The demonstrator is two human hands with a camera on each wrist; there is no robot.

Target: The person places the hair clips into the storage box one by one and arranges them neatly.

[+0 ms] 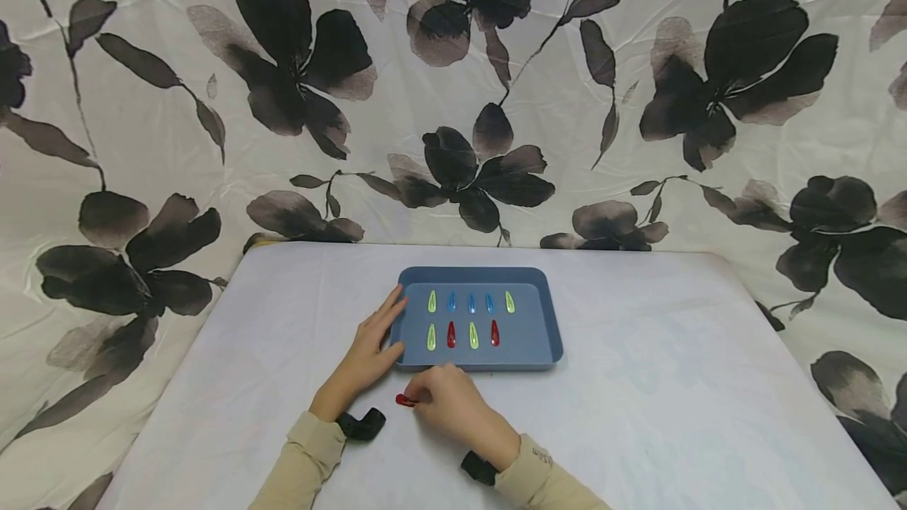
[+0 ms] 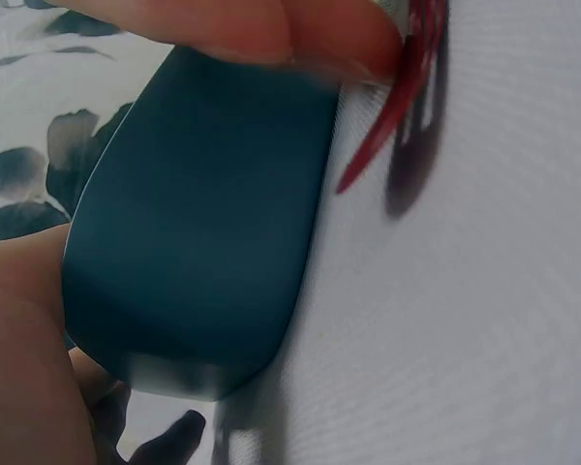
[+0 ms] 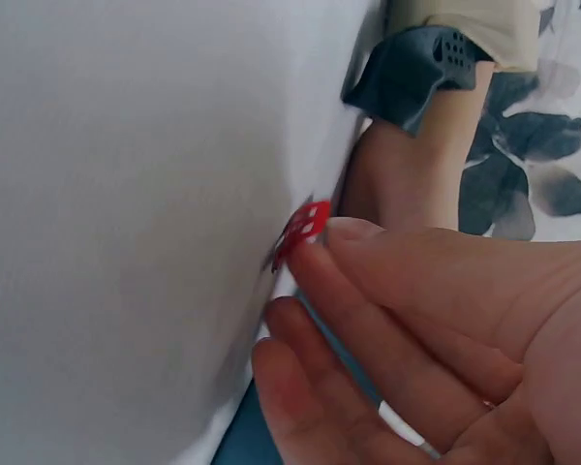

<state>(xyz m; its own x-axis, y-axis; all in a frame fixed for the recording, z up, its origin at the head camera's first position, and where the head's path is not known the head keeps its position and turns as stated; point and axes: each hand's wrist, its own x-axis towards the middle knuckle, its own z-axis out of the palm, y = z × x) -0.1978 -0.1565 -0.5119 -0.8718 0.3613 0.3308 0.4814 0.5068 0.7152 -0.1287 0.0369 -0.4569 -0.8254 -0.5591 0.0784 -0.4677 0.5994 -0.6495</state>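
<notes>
A blue-grey tray (image 1: 536, 329) lies on the table, with two rows of snap hair clips in it. The upper row runs green, three blue, green; the lower one green, red, green, red. My left hand (image 1: 367, 349) rests along the tray's left side with fingers extended, the thumb at the near left corner. Just in front of the tray, my right hand (image 1: 457, 408) pinches a red hair clip (image 1: 404, 400) between thumb and index finger. Close to the tabletop, this clip (image 3: 305, 223) sticks out past the fingertips in the right wrist view.
A white cloth covers the table (image 1: 659, 384). Behind it hangs a floral curtain (image 1: 595, 124). Dark wrist straps (image 1: 363, 424) sit below both hands, near the beige sleeves (image 1: 305, 459).
</notes>
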